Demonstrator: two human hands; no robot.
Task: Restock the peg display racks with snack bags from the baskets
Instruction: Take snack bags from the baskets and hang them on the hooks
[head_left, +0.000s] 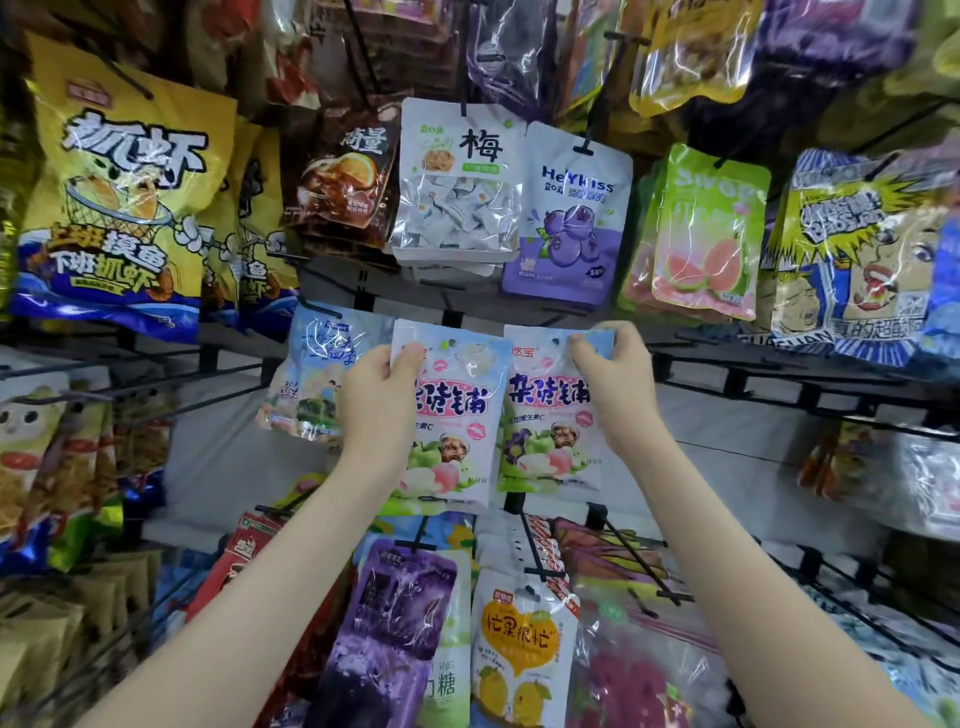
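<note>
Left candy bag (457, 415) pinched at its top corner in the left grip (379, 395) — right candy bag (545, 415) pinched likewise in the right grip (615, 379). Held side by side just below the hanging blueberry bag (569, 218)

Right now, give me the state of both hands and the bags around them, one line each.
left fruit-candy bag, upright, held at its top; hung or not, cannot tell
right fruit-candy bag, upright, held at its top
left hand, grips left fruit-candy bag
right hand, pinches right fruit-candy bag
plum bag, hanging, untouched
blueberry bag, hanging, untouched
mango bag, hanging, untouched
</note>
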